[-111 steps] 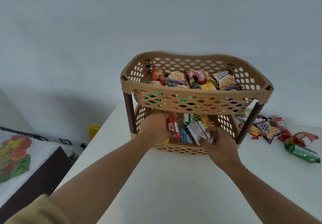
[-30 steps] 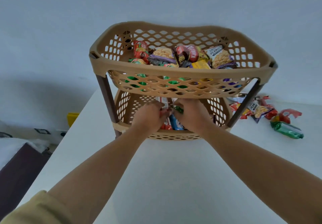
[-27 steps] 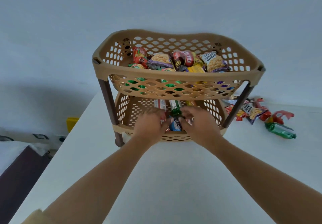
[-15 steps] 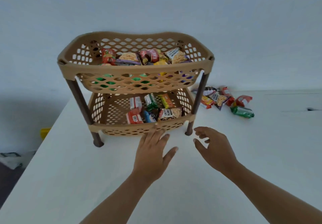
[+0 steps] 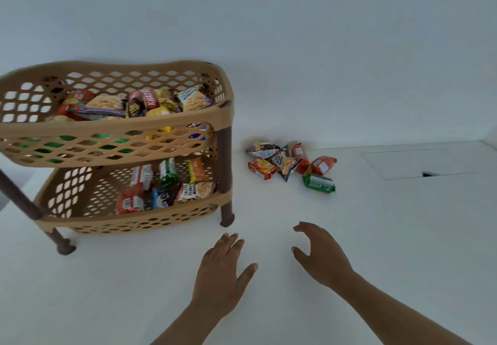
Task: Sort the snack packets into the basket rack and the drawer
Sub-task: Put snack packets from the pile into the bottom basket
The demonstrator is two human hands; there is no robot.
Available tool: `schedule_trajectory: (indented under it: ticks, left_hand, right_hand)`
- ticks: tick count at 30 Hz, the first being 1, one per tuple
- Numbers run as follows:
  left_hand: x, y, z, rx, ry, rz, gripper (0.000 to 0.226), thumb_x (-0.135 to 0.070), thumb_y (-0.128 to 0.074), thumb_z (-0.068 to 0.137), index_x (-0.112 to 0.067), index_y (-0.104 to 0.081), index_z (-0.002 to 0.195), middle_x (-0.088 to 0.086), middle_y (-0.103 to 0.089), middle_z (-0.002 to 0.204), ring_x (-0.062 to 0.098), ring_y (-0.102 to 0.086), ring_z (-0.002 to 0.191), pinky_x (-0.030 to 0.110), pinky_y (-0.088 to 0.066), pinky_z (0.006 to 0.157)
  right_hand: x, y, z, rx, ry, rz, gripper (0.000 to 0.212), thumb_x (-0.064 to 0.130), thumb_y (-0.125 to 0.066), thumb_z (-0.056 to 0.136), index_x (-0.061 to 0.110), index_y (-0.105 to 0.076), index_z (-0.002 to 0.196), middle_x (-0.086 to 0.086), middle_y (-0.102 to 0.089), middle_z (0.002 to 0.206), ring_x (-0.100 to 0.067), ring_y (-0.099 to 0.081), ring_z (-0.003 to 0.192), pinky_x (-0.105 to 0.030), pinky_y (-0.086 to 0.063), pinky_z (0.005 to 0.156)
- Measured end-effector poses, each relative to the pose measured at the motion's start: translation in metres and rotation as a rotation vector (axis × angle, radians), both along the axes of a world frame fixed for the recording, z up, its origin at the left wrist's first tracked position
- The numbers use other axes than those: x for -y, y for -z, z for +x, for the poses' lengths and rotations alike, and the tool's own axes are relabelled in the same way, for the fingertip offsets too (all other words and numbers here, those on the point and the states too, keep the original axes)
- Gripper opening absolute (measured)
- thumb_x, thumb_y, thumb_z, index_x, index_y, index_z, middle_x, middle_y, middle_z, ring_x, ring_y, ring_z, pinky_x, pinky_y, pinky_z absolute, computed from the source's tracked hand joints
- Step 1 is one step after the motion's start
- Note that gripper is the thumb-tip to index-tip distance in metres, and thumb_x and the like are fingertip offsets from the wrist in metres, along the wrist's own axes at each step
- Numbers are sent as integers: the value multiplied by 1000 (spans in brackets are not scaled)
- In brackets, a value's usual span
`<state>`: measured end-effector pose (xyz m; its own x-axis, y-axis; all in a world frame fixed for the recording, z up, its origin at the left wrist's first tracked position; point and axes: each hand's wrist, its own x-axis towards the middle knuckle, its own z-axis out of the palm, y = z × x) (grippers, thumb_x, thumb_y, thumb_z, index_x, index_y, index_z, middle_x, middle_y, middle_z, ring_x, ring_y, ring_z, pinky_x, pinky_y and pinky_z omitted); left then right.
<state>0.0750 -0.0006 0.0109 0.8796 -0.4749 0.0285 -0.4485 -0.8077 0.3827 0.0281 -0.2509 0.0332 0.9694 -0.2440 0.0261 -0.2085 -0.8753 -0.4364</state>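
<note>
Your left hand [image 5: 218, 274] and right hand [image 5: 321, 256] hover over the table [image 5: 403, 250], fingers loose, grasping nothing. The rack [image 5: 113, 127] stands at the left, packets in both tiers. A loose pile [image 5: 290, 164] lies to its right, near the wall.

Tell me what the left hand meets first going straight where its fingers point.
The left hand likely meets the red packet at the near-left of the pile, narrowly clearing the rack leg; depth unclear.
</note>
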Motion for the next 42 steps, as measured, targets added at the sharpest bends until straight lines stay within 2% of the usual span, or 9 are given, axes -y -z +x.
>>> schedule_trajectory:
  ticks: [8,16,23,25,28,30,32,36,42]
  left_hand:
    - [85,14,6,-54,-63,1,72,-69,-25,93,-30,-24,153,-15,-13,162,5,-3,148,27,-6,117]
    - [122,15,42,-72,-73,104,71,-67,-28,94,-25,-26,152,-7,-17,162,12,-7,149,33,-11,119]
    - [159,-20,106,78,-32,92,66,-60,-41,95,-20,-38,147,0,-32,157,18,-22,146,38,-24,115]
    - [174,-33,123,118,-42,70,62,-57,-47,94,-19,-43,143,1,-39,152,18,-30,141,37,-28,113]
    - [198,-51,150,170,-45,33,46,-50,-54,92,-20,-58,127,1,-57,129,19,-46,123,37,-37,102]
    - [212,-59,166,187,-53,21,39,-47,-58,91,-20,-63,118,1,-61,116,20,-52,113,37,-42,95]
    - [223,-63,178,200,-62,18,36,-43,-63,89,-19,-63,116,1,-62,112,22,-54,109,37,-44,90]
    - [237,-60,198,186,-105,7,39,-37,-67,87,-17,-59,120,3,-60,117,25,-55,110,38,-43,86]
    - [251,-44,218,167,-75,66,48,-38,-68,87,-16,-53,128,4,-54,128,25,-52,118,38,-43,89]
  right_hand:
    - [80,-2,33,-18,-44,0,51,41,-62,88,32,-45,135,10,-38,151,-12,-34,137,-27,-32,107]
    - [117,-15,94,85,-59,-37,57,40,-67,83,23,-49,135,2,-52,141,-19,-46,128,-34,-41,102]
    - [138,-14,132,102,5,-96,57,35,-72,77,20,-54,128,-4,-61,126,-27,-55,111,-41,-49,90]
    - [140,-13,134,76,17,-134,57,37,-72,76,21,-54,128,-3,-62,122,-27,-55,108,-40,-48,88]
    - [143,-9,138,80,27,-167,57,31,-74,74,18,-55,127,-6,-65,113,-28,-55,103,-39,-49,82]
    - [143,-8,139,92,39,-127,52,23,-74,72,16,-60,122,-8,-65,105,-28,-55,96,-38,-49,77]
    - [143,-6,139,81,44,-139,47,20,-72,72,18,-65,118,-8,-63,102,-27,-53,92,-36,-48,72]
    - [143,2,136,85,58,-106,49,19,-69,75,27,-64,123,-3,-65,112,-27,-57,95,-35,-48,75]
    - [137,9,130,99,19,-121,48,26,-70,78,28,-62,126,0,-69,105,-26,-63,89,-34,-49,72]
